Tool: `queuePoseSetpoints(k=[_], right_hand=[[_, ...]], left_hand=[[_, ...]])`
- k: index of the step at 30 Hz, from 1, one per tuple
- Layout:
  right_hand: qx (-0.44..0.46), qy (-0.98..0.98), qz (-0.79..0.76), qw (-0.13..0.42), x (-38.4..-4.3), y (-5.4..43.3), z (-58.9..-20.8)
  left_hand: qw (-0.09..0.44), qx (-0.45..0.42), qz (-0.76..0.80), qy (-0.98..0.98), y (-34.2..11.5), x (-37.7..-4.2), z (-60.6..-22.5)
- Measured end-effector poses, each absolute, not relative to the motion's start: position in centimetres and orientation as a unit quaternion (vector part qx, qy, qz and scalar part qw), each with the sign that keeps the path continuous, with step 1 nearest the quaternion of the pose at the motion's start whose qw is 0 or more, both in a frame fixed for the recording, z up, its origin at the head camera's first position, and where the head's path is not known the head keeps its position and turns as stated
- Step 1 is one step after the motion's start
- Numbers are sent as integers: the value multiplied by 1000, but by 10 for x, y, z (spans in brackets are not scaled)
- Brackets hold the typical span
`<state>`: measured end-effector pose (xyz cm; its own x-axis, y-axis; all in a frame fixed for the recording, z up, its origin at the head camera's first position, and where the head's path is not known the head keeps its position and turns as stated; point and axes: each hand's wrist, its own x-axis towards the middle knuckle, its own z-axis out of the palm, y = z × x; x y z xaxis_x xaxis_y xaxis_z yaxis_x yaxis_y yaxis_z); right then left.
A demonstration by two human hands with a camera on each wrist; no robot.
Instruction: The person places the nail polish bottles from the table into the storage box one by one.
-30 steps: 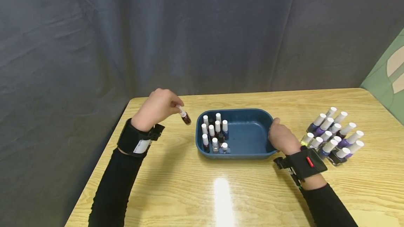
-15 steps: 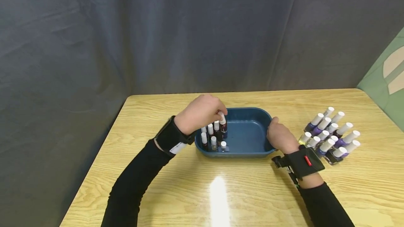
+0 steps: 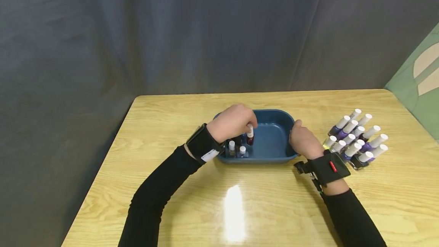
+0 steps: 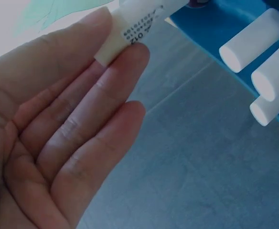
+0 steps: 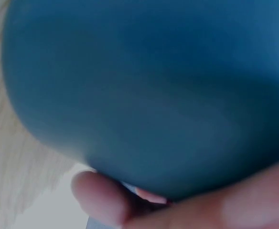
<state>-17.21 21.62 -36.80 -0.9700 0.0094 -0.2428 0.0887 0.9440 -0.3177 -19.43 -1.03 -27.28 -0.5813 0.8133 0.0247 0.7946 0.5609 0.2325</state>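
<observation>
My left hand (image 3: 236,121) pinches a nail polish bottle (image 3: 250,140) by its white cap, dark red polish hanging below, over the blue tray (image 3: 275,161). Printed lettering shows on that cap in the left wrist view, between thumb and fingertips. Other white-capped bottles stand in the tray's left part, such as a clear bottle (image 3: 242,150) near the front wall; my hand hides several of them. At the tray's right end, my right hand (image 3: 304,140) grips the rim. The right wrist view has its fingers (image 5: 101,198) at the tray's edge.
Right of the tray, a cluster of white-capped polish bottles (image 3: 350,126) stands on the wooden table (image 3: 192,205), in purple, dark and yellow shades. A grey curtain (image 3: 219,37) hangs behind the table. Green patterned fabric (image 3: 420,83) shows at the far right.
My left hand has carried the polish bottle from left of the tray to above it, then slightly further right. The right hand stays on the rim. The head view has shifted slightly.
</observation>
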Motion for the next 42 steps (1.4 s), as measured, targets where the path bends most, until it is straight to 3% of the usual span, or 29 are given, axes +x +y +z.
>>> queuePoseSetpoints(k=[9, 28, 42], right_hand=[[4, 982, -167, 89, -170, 217, -369], [40, 973, -169, 149, -174, 213, -369], [24, 978, -165, 129, -172, 209, -372]], left_hand=[[71, 432, 101, 893, -10, -194, -285], [86, 423, 91, 898, -15, -194, -309], [85, 388, 129, 909, -27, -192, -305]])
